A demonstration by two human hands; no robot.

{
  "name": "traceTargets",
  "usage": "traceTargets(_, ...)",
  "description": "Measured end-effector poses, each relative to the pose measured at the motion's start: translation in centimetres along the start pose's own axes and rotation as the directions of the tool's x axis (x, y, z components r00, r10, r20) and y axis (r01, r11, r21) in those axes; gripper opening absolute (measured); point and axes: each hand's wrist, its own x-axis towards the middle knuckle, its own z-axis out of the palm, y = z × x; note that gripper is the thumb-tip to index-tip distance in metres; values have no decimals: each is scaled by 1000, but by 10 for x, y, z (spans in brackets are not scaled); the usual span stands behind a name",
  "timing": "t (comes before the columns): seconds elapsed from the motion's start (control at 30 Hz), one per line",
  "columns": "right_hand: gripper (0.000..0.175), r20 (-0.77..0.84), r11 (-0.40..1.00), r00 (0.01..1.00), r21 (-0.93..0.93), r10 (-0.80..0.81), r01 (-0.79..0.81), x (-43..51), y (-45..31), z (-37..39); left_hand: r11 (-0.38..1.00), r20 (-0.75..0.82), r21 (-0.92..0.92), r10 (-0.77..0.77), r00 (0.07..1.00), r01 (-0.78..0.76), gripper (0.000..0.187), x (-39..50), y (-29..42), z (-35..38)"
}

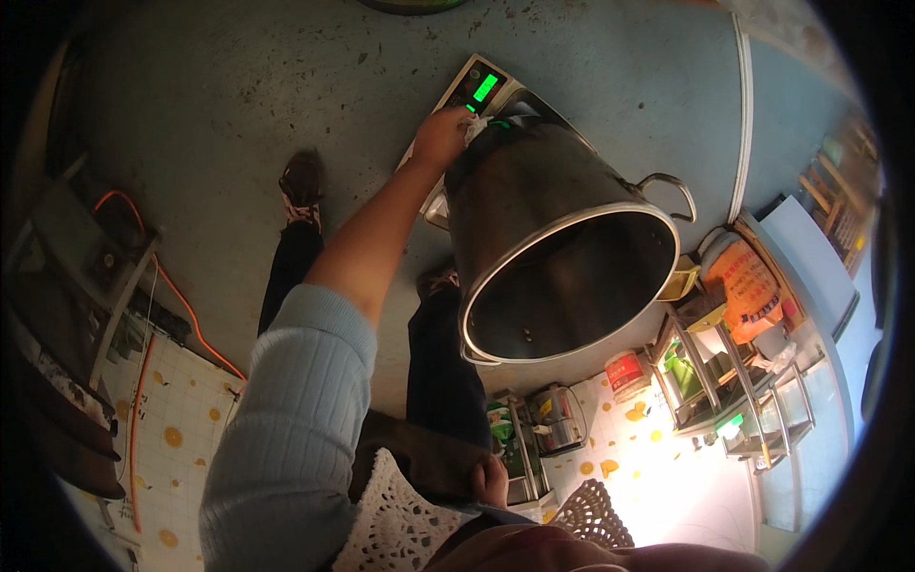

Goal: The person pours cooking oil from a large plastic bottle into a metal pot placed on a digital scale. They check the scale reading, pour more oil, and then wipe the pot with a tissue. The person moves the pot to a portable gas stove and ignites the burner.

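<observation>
My left hand (pixel 442 136) is stretched out to the lower side of a large stainless steel stockpot (pixel 529 179), beside the display end of a digital platform scale (pixel 442 107). Its fingers are closed on a crumpled white cloth or tissue (pixel 476 129) against the pot wall. The pot appears to stand on the scale, its open mouth facing up towards me and its inside dark. One loop handle (pixel 672 193) shows on the right. The scale's display glows green. My right hand (pixel 490 480) is low near my lap, partly hidden, and its grip cannot be made out.
Grey worn floor (pixel 357 86) surrounds the scale. Metal shelving (pixel 708 365) with an orange printed bag (pixel 747 282) stands on the right. A red-labelled tub (pixel 625 372) and a steel appliance (pixel 557 418) are near the patterned wall. An orange cord (pixel 189 307) runs along the left.
</observation>
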Motion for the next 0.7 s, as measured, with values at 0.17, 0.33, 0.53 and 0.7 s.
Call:
traceTargets(0.17, 18, -17, 999, 1000, 48, 7, -7, -1, 1, 1, 979, 63, -201, 48, 997, -34, 27, 7, 31, -3)
traceTargets(0.33, 17, -16, 998, 999, 50, 38, -37, -4, 5, 2, 949, 404, -310, 82, 911, 52, 29, 33, 81, -12)
traceTargets(0.53, 17, -31, 998, 999, 66, 25, -22, -2, -2, 1, 915, 543, -380, 338, 769, -134, 19, 24, 155, -40)
traceTargets(0.7, 18, -34, 994, 999, 109, 32, -28, -2, -7, 1, 838, 494, -482, 500, 712, -254, 15, 6, 202, -52)
